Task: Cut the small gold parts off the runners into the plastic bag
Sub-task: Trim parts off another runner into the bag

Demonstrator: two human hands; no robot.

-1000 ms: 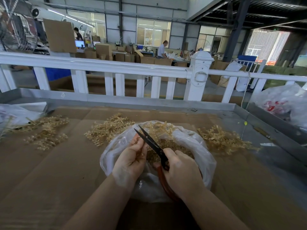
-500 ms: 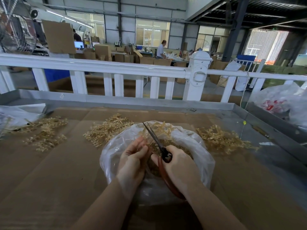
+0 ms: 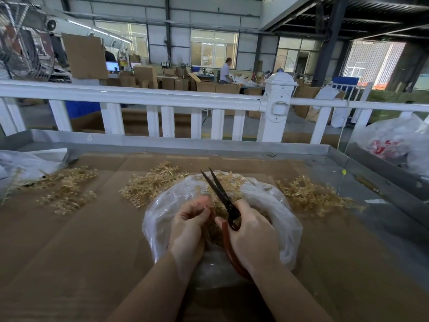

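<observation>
Scissors (image 3: pixel 222 198), blades slightly parted, sit gripped in the right hand (image 3: pixel 251 238) over the clear plastic bag (image 3: pixel 285 219); the left hand (image 3: pixel 188 225) pinches a gold runner (image 3: pixel 207 208), barely visible.

A metal-rimmed table (image 3: pixel 301 148) fills the view, its top lined with brown cardboard (image 3: pixel 81 240). In the middle, toward the near edge, sits a clear plastic bag (image 3: pixel 285 219) holding gold pieces. Directly behind it, toward the far edge, lies a heap of gold runners (image 3: pixel 151 184). Another runner pile (image 3: pixel 313 196) spreads to the right of the bag, on the cardboard near where it gives way to bare metal. A third, looser pile (image 3: pixel 62 189) lies near the left edge, beside a crumpled white bag (image 3: pixel 27 163) in the far left corner.
</observation>
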